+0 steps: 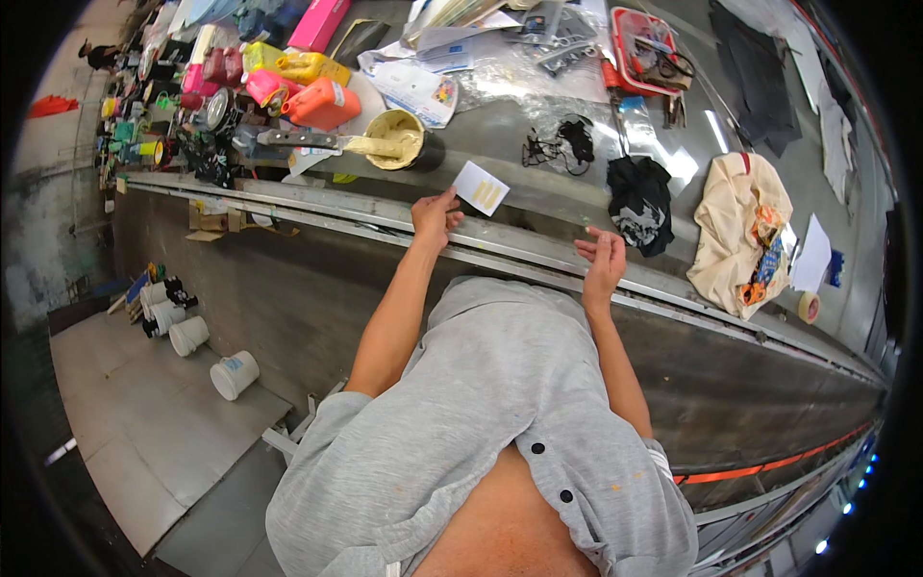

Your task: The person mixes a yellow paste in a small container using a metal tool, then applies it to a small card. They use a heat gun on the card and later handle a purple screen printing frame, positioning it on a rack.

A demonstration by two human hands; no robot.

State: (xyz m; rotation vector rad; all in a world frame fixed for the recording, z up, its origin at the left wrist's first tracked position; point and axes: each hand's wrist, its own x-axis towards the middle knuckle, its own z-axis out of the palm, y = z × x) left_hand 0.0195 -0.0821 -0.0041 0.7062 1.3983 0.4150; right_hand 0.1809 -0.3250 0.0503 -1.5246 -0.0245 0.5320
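My left hand (437, 221) pinches the lower left corner of a small white card (474, 181), just over the table's near edge. Several pale yellow strips mark the card's face. My right hand (603, 262) is raised at the same edge, fingers loosely bent and apart, with nothing visible in them. Beyond my left hand stands a tub of cream-yellow paste (409, 130), with a broad spatula (332, 142) lying across its rim. A crumpled black cloth (641, 216) lies on the table to the right of my right hand.
A cream cloth bag (731, 221) and a roll of tape (809, 307) lie at the right. Behind are a red basket (618, 43) of tools, black straps (575, 139) and plastic sheets. Bottles, including an orange jug (322, 103), crowd the far left. White buckets (234, 375) stand below.
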